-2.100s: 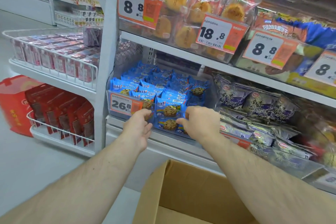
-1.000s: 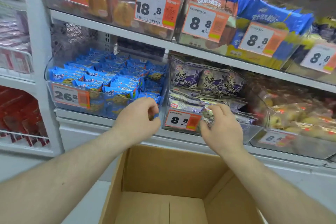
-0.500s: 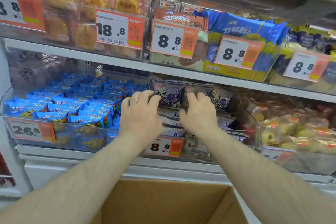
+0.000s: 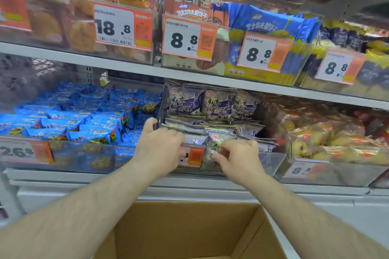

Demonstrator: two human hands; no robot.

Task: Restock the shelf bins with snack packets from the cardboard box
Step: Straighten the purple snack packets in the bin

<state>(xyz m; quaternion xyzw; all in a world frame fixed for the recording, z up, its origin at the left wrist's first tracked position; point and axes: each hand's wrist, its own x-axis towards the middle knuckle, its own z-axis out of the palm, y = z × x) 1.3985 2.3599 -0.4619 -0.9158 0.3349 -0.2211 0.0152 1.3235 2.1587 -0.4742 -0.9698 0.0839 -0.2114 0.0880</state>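
Purple snack packets (image 4: 216, 105) fill a clear shelf bin (image 4: 271, 162) on the middle shelf. My right hand (image 4: 237, 157) pinches one purple packet (image 4: 216, 141) standing at the bin's front wall. At the bin's front left corner, my left hand (image 4: 160, 149) lies on the flat packets with its thumb up against the divider; it is motion-blurred. Below my arms the cardboard box (image 4: 189, 227) stands open, and no packets show in the part I can see.
Blue cookie packets (image 4: 84, 130) fill the bin to the left. To the right is a bin of yellow pastries (image 4: 328, 143). The upper shelf (image 4: 189, 78) carries more bins with orange price tags (image 4: 189, 38) close above my hands.
Both hands have drawn back from the upright purple packets to the bin's front edge. The right hand now pinches a front packet. The view has shifted left a little.
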